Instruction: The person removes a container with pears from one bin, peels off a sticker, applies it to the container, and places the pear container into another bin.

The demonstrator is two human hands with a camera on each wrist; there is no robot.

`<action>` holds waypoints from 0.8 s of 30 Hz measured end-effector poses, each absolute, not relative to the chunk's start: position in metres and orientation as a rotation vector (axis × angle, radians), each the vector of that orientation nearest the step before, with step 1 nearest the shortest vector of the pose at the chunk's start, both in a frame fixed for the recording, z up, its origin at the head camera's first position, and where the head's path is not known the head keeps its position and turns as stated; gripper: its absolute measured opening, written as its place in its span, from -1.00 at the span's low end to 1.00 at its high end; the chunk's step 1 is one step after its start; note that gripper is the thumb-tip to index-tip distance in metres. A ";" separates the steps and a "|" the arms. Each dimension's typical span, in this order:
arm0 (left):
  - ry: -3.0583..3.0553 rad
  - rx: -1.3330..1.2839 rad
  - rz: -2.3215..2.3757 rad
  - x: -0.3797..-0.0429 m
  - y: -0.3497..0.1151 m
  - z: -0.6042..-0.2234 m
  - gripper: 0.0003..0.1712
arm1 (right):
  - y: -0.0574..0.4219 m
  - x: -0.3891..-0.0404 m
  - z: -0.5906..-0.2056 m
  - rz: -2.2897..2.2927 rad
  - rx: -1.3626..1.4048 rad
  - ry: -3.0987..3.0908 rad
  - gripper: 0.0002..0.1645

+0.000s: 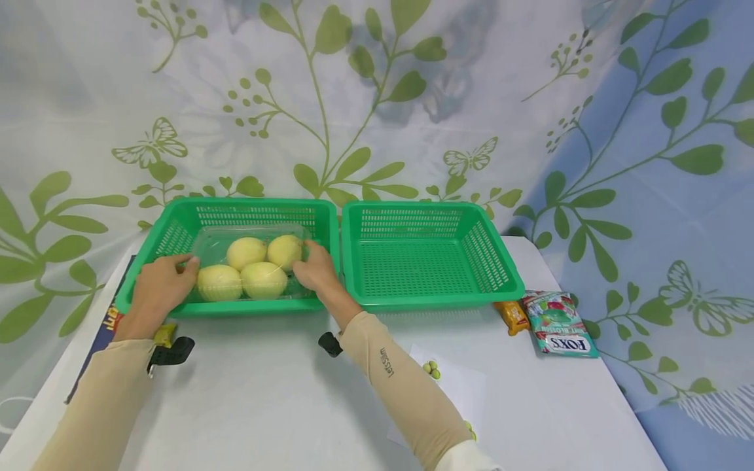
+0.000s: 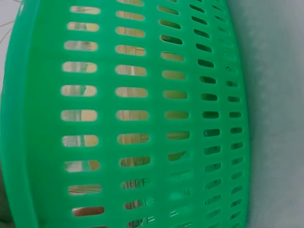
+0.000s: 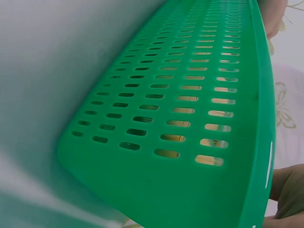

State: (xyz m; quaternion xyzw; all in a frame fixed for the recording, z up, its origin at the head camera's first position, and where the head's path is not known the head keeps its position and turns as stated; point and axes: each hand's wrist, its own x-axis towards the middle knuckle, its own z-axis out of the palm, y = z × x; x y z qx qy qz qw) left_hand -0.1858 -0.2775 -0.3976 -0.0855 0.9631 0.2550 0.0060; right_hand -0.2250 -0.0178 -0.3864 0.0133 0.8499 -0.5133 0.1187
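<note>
A clear plastic box (image 1: 207, 243) with several round yellow fruits (image 1: 264, 281) inside lies in the left green basket (image 1: 194, 307). My left hand (image 1: 163, 288) reaches over the basket's left front part and grips the box's left end, thumb beside the nearest fruit. At the opposite end, my right hand (image 1: 320, 267) holds the box's right side with fingers curled at its edge. Both wrist views are mostly filled by the basket's slotted front wall (image 2: 107, 104), with pale yellow showing through the slots. Part of my right hand (image 3: 290, 197) appears beyond the rim in its wrist view.
A second green basket (image 1: 412, 268) stands right beside the first. Further right lie an orange packet (image 1: 511, 317) and a FOX'S candy bag (image 1: 559, 324). Small green round things (image 1: 432, 369) rest on a white sheet (image 1: 465, 389). A yellow wrapper (image 1: 165, 335) is near my left wrist.
</note>
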 end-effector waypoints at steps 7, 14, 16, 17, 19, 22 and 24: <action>3.052 -0.247 0.874 -0.183 -0.281 -0.398 -0.27 | -0.017 -0.225 -0.386 -1.571 0.016 2.461 -0.30; 3.101 -0.258 0.956 -0.182 -0.282 -0.398 -0.38 | -0.017 -0.225 -0.387 -1.638 -0.015 2.422 -0.28; 3.107 -0.260 0.976 -0.182 -0.282 -0.398 -0.40 | -0.016 -0.225 -0.386 -1.642 -0.007 2.420 -0.25; 3.115 -0.260 0.980 -0.183 -0.282 -0.398 -0.42 | -0.016 -0.226 -0.386 -1.643 -0.004 2.421 -0.23; 3.122 -0.269 0.995 -0.183 -0.282 -0.398 -0.44 | -0.016 -0.226 -0.385 -1.633 0.000 2.430 -0.20; 3.121 -0.290 1.009 -0.183 -0.281 -0.397 -0.48 | -0.016 -0.227 -0.385 -1.625 -0.005 2.432 -0.18; 3.108 -0.305 1.015 -0.183 -0.281 -0.396 -0.49 | -0.015 -0.228 -0.386 -1.609 -0.015 2.440 -0.18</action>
